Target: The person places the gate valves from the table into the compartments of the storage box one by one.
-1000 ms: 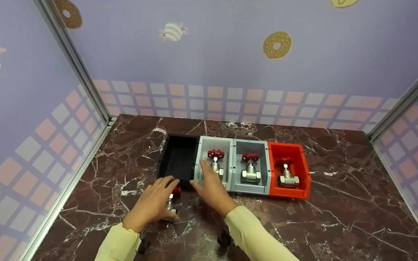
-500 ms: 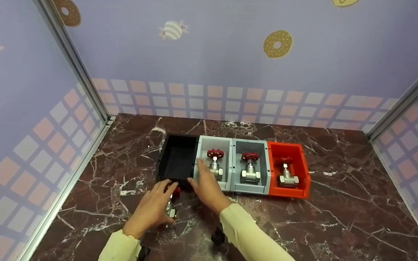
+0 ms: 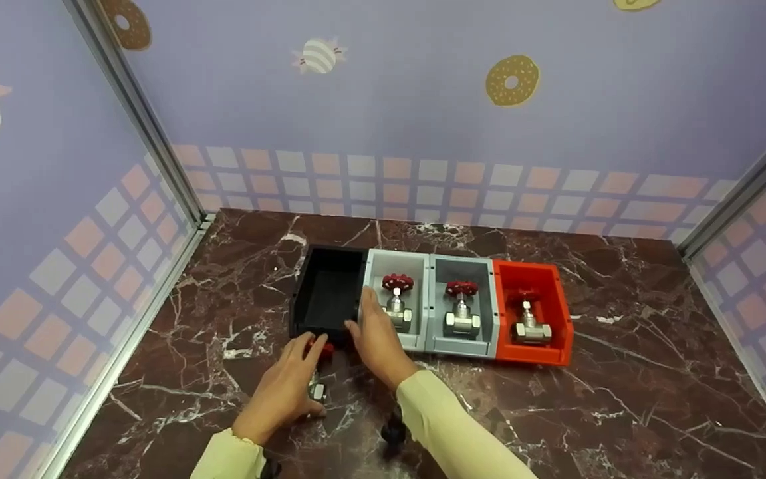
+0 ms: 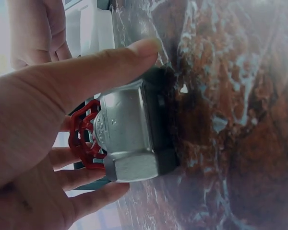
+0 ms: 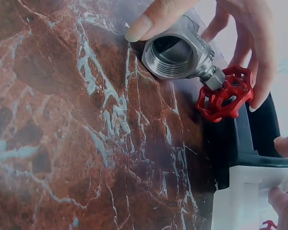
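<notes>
My left hand (image 3: 283, 392) holds a metal valve with a red handwheel at the table's front, its thumb by the body and its fingers by the wheel. In the left wrist view the valve body (image 4: 127, 132) lies close to the tabletop. Its threaded port (image 5: 170, 55) faces the camera in the right wrist view. My right hand (image 3: 383, 342) straddles the adjoining walls of the black bin (image 3: 300, 293) and the white bin (image 3: 416, 342), thumb on the black side, fingers inside the white one. The hand partly hides the valve (image 3: 397, 309) standing in the white bin.
A grey bin (image 3: 463, 347) and a red bin (image 3: 559, 332) continue the row to the right. Each has a similar valve in it. Dark marble-patterned tabletop (image 3: 649, 352) surrounds them. Patterned panels (image 3: 423, 113) rise behind and at both sides.
The right hand has shifted slightly left and away from me along the bin walls. My left hand stays around the valve, which has moved slightly towards me. The bins look unmoved.
</notes>
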Tool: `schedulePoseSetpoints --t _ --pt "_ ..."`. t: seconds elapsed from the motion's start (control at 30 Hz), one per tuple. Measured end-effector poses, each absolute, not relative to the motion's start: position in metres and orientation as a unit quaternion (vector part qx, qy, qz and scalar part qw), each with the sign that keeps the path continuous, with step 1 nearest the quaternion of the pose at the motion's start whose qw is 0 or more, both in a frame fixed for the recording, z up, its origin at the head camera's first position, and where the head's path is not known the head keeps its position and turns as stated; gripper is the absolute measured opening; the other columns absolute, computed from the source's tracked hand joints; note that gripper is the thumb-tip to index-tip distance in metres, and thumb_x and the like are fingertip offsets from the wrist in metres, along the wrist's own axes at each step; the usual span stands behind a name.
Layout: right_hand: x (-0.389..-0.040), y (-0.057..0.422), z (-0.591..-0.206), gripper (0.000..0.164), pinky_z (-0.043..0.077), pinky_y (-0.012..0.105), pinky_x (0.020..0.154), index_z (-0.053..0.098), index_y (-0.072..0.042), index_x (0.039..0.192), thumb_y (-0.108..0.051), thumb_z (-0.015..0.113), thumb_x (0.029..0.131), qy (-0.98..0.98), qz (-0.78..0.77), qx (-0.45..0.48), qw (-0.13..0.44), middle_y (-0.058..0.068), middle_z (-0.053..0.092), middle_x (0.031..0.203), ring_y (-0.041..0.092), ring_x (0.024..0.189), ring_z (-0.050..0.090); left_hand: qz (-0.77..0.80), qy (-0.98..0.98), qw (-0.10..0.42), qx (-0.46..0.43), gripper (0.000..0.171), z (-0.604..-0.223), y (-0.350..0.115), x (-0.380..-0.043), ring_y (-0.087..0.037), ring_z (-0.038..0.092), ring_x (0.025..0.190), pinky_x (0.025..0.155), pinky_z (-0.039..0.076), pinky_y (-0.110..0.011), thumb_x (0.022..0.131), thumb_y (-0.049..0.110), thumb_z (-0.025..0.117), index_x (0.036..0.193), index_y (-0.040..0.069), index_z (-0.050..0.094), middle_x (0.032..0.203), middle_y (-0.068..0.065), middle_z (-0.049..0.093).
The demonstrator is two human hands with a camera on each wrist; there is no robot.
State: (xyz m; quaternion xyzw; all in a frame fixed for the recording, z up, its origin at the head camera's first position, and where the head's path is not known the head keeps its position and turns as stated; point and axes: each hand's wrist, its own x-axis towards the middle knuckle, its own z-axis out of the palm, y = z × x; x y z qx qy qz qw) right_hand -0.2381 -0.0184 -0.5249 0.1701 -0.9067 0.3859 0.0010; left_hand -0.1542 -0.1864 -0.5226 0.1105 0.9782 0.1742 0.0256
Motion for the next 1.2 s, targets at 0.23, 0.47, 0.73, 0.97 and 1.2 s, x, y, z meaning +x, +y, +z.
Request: schedulePoseSetpoints --t 0.23,0.47,0.73,0.97,1.2 --pt "-0.2409 -0.0197 -0.5284 0.067 0.033 0.045 0.113 0.023 0.001 0.152 -0.020 0.056 0.097 -0.907 0.390 0.157 0.004 0.023 0.027 0.156 0.036 0.140 0.036 0.180 0.978 0.041 0.095 0.115 -0.5251 -0.1833 -0.1536 -0.040 0.031 0.140 0.075 0.054 -0.051 0.054 0.025 0.095 0.150 0.010 0.032 0.152 -0.020 0.030" --pt "-0.2433 -0.0227 -0.5300 0.070 0.037 0.045 0.111 0.021 0.002 0.152 -0.020 0.058 0.096 -0.911 0.385 0.149 0.011 0.023 0.027 0.156 0.038 0.137 0.040 0.189 0.977 0.023 0.096 0.113 -0.5269 -0.1814 -0.1543 -0.043 0.032 0.139 0.081 0.052 -0.055 0.053 0.019 0.095 0.148 0.008 0.035 0.150 -0.021 0.032" --pt "-0.2442 -0.0229 -0.5316 0.070 0.041 0.044 0.107 0.021 0.001 0.152 -0.019 0.059 0.096 -0.917 0.375 0.136 0.010 0.022 0.027 0.156 0.037 0.133 0.045 0.189 0.977 0.015 0.100 0.111 -0.5290 -0.1808 -0.1554 -0.044 0.033 0.137 0.085 0.052 -0.054 0.052 0.016 0.095 0.146 0.006 0.037 0.148 -0.023 0.033" --pt "-0.2448 -0.0231 -0.5297 0.069 0.042 0.042 0.106 0.024 0.002 0.151 -0.019 0.059 0.096 -0.918 0.371 0.142 0.014 0.023 0.027 0.155 0.034 0.134 0.044 0.191 0.975 -0.007 0.116 0.111 -0.5302 -0.1820 -0.1558 -0.044 0.035 0.135 0.083 0.052 -0.051 0.050 0.015 0.094 0.145 0.003 0.037 0.145 -0.024 0.035" --pt "-0.2459 -0.0244 -0.5298 0.069 0.040 0.041 0.108 0.024 0.002 0.151 -0.018 0.060 0.095 -0.916 0.374 0.142 0.012 0.022 0.028 0.156 0.032 0.137 0.041 0.190 0.975 -0.007 0.115 0.110 -0.5315 -0.1829 -0.1560 -0.042 0.035 0.134 0.078 0.053 -0.049 0.049 0.013 0.093 0.144 0.003 0.038 0.144 -0.023 0.036"
